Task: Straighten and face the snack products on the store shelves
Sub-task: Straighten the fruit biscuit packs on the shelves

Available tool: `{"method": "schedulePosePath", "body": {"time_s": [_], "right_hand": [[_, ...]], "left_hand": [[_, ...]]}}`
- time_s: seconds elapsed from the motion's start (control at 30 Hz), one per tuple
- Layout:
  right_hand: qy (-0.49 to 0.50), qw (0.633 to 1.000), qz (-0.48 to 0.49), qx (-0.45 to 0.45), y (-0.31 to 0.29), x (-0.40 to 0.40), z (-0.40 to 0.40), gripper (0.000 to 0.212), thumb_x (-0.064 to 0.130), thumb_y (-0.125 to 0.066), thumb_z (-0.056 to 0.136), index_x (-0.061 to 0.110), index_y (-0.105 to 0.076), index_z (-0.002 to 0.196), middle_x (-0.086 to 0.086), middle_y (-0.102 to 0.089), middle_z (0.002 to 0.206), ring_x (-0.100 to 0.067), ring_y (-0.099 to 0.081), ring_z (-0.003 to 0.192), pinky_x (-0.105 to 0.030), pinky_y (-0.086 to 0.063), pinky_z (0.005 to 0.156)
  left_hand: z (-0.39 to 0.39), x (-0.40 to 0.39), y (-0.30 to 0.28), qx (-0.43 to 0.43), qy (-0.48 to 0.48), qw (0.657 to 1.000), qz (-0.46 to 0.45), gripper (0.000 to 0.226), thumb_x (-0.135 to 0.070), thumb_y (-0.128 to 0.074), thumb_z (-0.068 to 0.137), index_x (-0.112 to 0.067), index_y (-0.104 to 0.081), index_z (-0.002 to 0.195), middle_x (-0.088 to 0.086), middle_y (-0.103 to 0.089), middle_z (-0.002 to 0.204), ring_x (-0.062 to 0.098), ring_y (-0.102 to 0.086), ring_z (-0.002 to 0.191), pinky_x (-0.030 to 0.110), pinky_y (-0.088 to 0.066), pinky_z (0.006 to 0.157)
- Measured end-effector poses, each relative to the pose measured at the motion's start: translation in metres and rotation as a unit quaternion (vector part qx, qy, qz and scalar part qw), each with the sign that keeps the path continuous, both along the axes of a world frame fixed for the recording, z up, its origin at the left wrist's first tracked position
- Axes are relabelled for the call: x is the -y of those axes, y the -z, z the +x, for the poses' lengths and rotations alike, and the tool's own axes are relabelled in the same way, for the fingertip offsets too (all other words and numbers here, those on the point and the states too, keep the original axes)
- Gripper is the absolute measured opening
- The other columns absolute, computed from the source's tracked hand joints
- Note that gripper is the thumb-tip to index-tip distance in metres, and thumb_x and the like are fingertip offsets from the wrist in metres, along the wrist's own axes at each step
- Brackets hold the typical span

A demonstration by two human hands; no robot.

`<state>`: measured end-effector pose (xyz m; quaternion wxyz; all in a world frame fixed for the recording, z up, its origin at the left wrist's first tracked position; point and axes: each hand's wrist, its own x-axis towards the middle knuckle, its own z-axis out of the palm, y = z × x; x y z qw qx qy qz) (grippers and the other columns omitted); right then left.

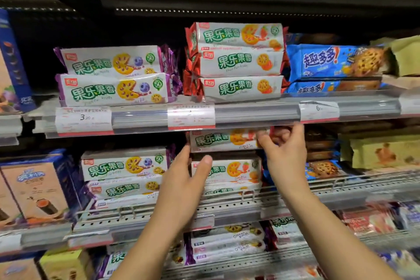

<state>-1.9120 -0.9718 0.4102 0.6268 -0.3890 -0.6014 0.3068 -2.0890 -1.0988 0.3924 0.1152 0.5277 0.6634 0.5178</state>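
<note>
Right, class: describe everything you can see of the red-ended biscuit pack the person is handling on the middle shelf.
The red-ended biscuit pack is a long, glossy foil-looking wrapper, white-fronted with green Chinese lettering and a picture of a round orange biscuit. It lies lengthwise on top of its stack, face forward, just under the upper shelf's price rail, which hides its top edge. The left hand touches its left end with its fingertips; the right hand grips its crimped red right end.
</note>
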Motion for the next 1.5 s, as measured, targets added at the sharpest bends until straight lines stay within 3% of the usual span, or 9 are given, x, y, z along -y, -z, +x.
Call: {"method": "schedulePosePath", "body": {"time_s": [0.1, 0.33, 0.6, 0.8, 0.93, 1.0, 1.17, 1.4, 1.5], "right_hand": [[0.069, 0.993, -0.013, 0.093, -0.002, -0.012, -0.011, 0.04, 0.016, -0.073, 0.09, 0.005, -0.048, 0.12, -0.013, -0.065, 0.103, -0.036, -0.06, 0.097, -0.036, -0.043, 0.078], [0.03, 0.956, -0.047, 0.289, 0.018, -0.04, -0.015, 0.024, 0.025, -0.066, 0.093, 0.01, -0.064, 0.112, -0.018, -0.068, 0.097, -0.04, -0.063, 0.095, -0.033, -0.04, 0.069], [0.003, 0.944, 0.015, 0.33, 0.021, -0.041, 0.002, 0.019, 0.032, -0.066, 0.094, 0.022, -0.059, 0.11, 0.003, -0.055, 0.08, -0.027, -0.055, 0.082, -0.031, -0.037, 0.066], [-0.045, 0.944, 0.078, 0.318, 0.03, -0.032, 0.02, 0.021, 0.03, -0.067, 0.091, 0.022, -0.064, 0.111, 0.002, -0.057, 0.114, -0.018, -0.057, 0.103, -0.028, -0.038, 0.079], [-0.039, 0.966, 0.186, 0.174, 0.06, -0.001, 0.061, 0.007, 0.012, -0.064, 0.093, 0.017, -0.066, 0.098, 0.005, -0.063, 0.119, -0.008, -0.06, 0.115, -0.02, -0.045, 0.095], [-0.024, 0.966, 0.207, 0.155, 0.096, 0.017, 0.082, 0.009, 0.006, -0.06, 0.091, 0.012, -0.067, 0.094, 0.003, -0.067, 0.105, -0.008, -0.064, 0.102, -0.016, -0.047, 0.088], [-0.04, 0.915, 0.127, 0.381, 0.214, 0.024, 0.112, 0.019, 0.002, -0.068, 0.081, 0.016, -0.069, 0.094, 0.001, -0.07, 0.093, -0.022, -0.067, 0.082, -0.034, -0.058, 0.065], [-0.148, 0.848, 0.031, 0.508, 0.284, 0.023, 0.124, 0.042, 0.011, -0.065, 0.087, 0.022, -0.055, 0.126, 0.003, -0.059, 0.125, -0.019, -0.056, 0.116, -0.038, -0.054, 0.096], [-0.132, 0.818, -0.008, 0.559, 0.294, 0.026, 0.121, 0.068, 0.021, -0.066, 0.092, 0.02, -0.036, 0.152, -0.003, -0.034, 0.161, -0.027, -0.027, 0.152, -0.047, -0.038, 0.118]], "left_hand": [[0.009, -0.016, 0.002, -0.04, -0.017, 0.997, -0.064, 0.09, -0.069, -0.041, 0.094, -0.016, -0.016, 0.162, 0.0, -0.022, 0.167, 0.018, -0.021, 0.154, 0.037, -0.02, 0.125], [0.018, -0.026, 0.011, -0.155, -0.087, 0.976, -0.125, 0.07, -0.058, -0.047, 0.097, -0.013, -0.036, 0.149, 0.004, -0.043, 0.143, 0.025, -0.039, 0.137, 0.038, -0.039, 0.106], [0.033, -0.024, 0.017, -0.167, -0.115, 0.971, -0.125, 0.079, -0.052, -0.048, 0.099, -0.013, -0.017, 0.161, 0.01, -0.01, 0.169, 0.024, -0.006, 0.156, 0.037, -0.016, 0.123], [0.059, -0.023, 0.028, -0.136, -0.127, 0.981, -0.05, 0.08, -0.051, -0.049, 0.098, -0.019, -0.015, 0.162, 0.008, 0.009, 0.17, 0.021, 0.011, 0.156, 0.039, -0.002, 0.125], [0.07, -0.007, 0.048, -0.131, -0.119, 0.983, 0.036, 0.068, -0.046, -0.048, 0.091, -0.027, -0.034, 0.156, -0.01, -0.005, 0.17, 0.013, -0.005, 0.156, 0.038, -0.013, 0.124], [0.078, 0.004, 0.07, -0.142, -0.106, 0.983, 0.045, 0.058, -0.039, -0.051, 0.093, -0.027, -0.043, 0.15, -0.011, -0.02, 0.167, 0.011, -0.015, 0.154, 0.034, -0.016, 0.123], [0.092, 0.019, 0.14, -0.168, -0.065, 0.983, -0.04, 0.052, -0.04, -0.046, 0.093, -0.022, -0.054, 0.141, -0.01, -0.029, 0.163, 0.008, -0.02, 0.152, 0.034, -0.019, 0.124], [0.097, 0.048, 0.21, -0.165, -0.04, 0.974, -0.153, 0.055, -0.019, -0.067, 0.093, -0.024, -0.05, 0.146, -0.008, -0.029, 0.162, 0.012, -0.023, 0.151, 0.023, -0.011, 0.12], [0.086, 0.059, 0.237, -0.152, -0.038, 0.963, -0.217, 0.059, -0.024, -0.065, 0.095, -0.026, -0.045, 0.15, -0.007, -0.028, 0.163, 0.017, -0.022, 0.152, 0.024, -0.008, 0.121]]}}
